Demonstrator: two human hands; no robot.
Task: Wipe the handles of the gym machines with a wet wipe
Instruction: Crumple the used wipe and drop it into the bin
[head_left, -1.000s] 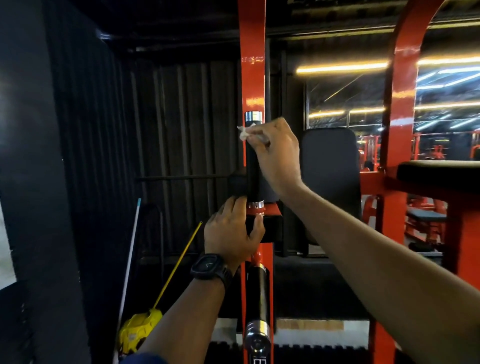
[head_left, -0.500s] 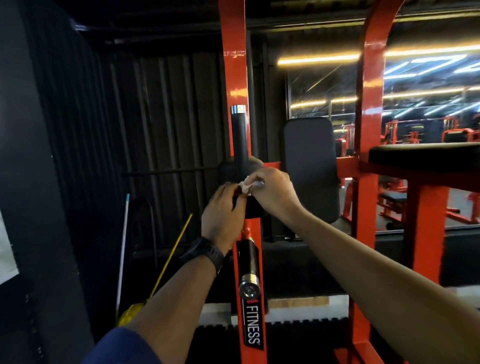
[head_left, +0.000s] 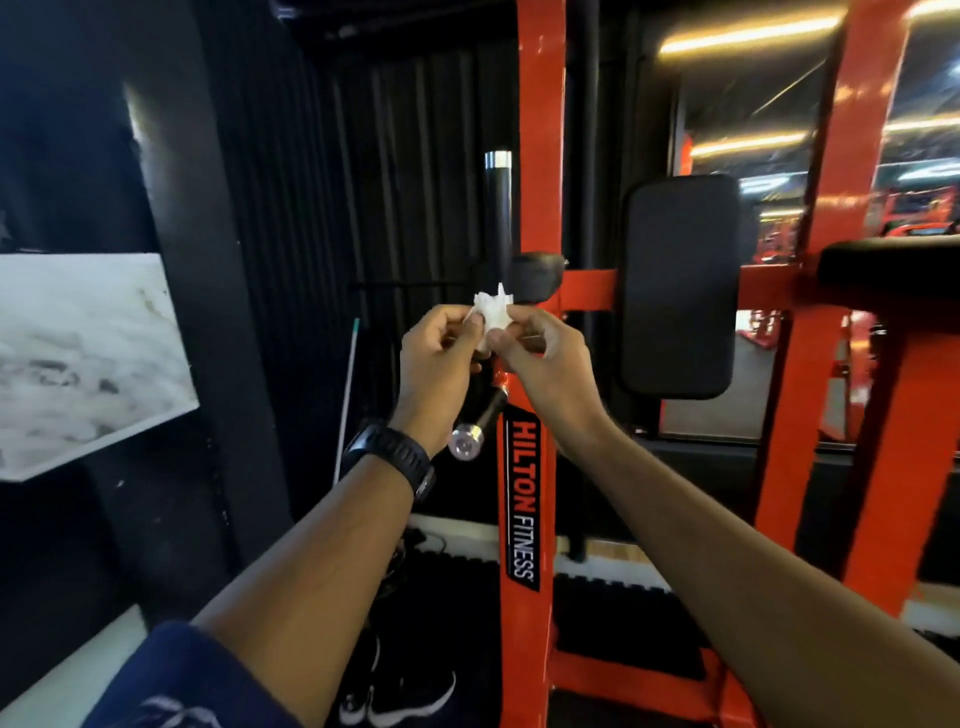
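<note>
Head view: how will that small crumpled white wet wipe (head_left: 492, 312) handle?

— Light, limp and damp, I'd judge, and it may tear if tugged. Better taken by a bunched fold than a loose corner.

— And where is it?

— Pinched from both sides. The left grip (head_left: 436, 358) and the right grip (head_left: 545, 364) each grasp it in their fingertips, with the wad poking up above them. It's held in front of the upright black chrome-capped handle (head_left: 497, 218), apparently not touching it.
</note>
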